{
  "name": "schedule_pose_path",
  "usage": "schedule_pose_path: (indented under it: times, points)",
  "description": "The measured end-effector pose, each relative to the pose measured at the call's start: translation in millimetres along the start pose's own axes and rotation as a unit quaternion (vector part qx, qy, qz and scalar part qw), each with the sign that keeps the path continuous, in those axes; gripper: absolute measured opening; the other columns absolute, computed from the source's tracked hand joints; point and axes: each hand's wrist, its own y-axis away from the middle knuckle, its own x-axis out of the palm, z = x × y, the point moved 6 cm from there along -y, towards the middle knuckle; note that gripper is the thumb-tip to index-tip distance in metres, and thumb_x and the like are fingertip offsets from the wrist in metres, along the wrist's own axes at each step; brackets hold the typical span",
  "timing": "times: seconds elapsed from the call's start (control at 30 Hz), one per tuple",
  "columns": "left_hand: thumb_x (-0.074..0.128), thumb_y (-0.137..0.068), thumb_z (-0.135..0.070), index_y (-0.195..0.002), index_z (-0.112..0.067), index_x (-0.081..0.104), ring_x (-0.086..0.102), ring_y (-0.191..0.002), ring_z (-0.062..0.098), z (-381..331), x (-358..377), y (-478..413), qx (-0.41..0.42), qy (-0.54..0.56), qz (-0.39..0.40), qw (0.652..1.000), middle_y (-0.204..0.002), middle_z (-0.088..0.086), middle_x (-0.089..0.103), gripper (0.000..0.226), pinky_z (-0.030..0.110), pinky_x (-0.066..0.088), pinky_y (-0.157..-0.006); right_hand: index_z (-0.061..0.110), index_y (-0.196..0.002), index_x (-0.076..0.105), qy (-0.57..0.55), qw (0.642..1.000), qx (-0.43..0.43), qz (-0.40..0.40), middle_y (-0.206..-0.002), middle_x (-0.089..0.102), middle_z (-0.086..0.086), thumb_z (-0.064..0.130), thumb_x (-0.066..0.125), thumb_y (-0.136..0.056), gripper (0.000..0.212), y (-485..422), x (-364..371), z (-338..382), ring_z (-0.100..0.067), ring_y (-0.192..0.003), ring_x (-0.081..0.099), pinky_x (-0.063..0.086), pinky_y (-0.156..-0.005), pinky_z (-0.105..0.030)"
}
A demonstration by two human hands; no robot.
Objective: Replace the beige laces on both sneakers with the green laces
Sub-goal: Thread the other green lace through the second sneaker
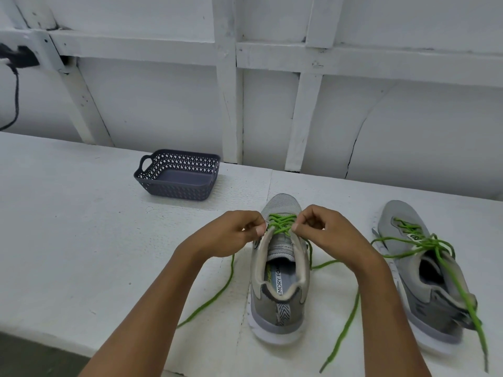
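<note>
A grey sneaker [275, 308] stands in the middle of the white table, heel toward me, with a green lace [281, 223] crossed through its lower eyelets. My left hand [231, 234] pinches the lace at the shoe's left eyelet edge. My right hand [324, 229] pinches it at the right eyelet edge. The lace's loose ends trail over the table on both sides of the shoe. A second grey sneaker [424, 289] stands to the right, laced with another green lace [446, 270] whose ends hang loose over its collar.
A dark blue lattice basket [177, 190] sits at the back of the table [81, 227], left of the shoes. A white panelled wall rises right behind the table. A black cable [15, 88] hangs at the far left. The table's front edge runs beneath my forearms.
</note>
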Motion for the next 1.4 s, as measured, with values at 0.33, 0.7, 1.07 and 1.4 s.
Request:
schedule_pose_path:
  times: [0.33,0.7,1.07,1.4]
  points:
    - [0.054,-0.101,-0.027,-0.089,-0.028,0.063,0.061,-0.086,0.004,11,-8,4,-0.006,0.039,-0.070,0.997,-0.089,-0.015,0.066,0.015,0.024,0.047,-0.079,0.019,-0.080,0.064,-0.067,0.997,0.015,-0.039,-0.074,0.061,0.005,0.034,0.067,-0.090,0.019,7,1,-14,-0.008,-0.068,0.052,0.044,-0.070,-0.025]
    - [0.062,-0.090,-0.051,-0.085,-0.021,0.062,0.051,-0.073,0.009,37,1,42,-0.185,-0.271,0.161,0.931,-0.085,-0.006,0.061,0.030,0.025,0.038,-0.061,0.019,-0.078,0.062,-0.027,0.998,-0.012,-0.058,-0.070,0.051,0.007,0.028,0.073,-0.086,0.017,6,18,2,-0.002,-0.060,0.043,0.039,-0.058,-0.012]
    - [0.059,-0.094,-0.010,-0.089,-0.010,0.060,0.063,-0.057,0.017,13,-8,33,-0.116,0.064,-0.061,0.989,-0.072,0.004,0.072,0.005,0.030,0.053,-0.050,0.021,-0.082,0.060,-0.034,0.994,-0.023,-0.103,-0.079,0.059,0.001,0.030,0.073,-0.086,0.016,21,9,2,-0.004,-0.065,0.047,0.041,-0.062,-0.013]
    - [0.060,-0.092,0.004,-0.096,-0.008,0.071,0.074,-0.080,0.025,-43,-26,26,0.044,0.292,-0.223,0.929,-0.087,0.011,0.076,0.017,0.028,0.059,-0.068,0.028,-0.084,0.065,-0.056,0.996,-0.059,-0.026,-0.081,0.066,0.008,0.062,0.055,-0.082,0.036,34,21,41,-0.005,-0.074,0.056,0.041,-0.064,-0.011]
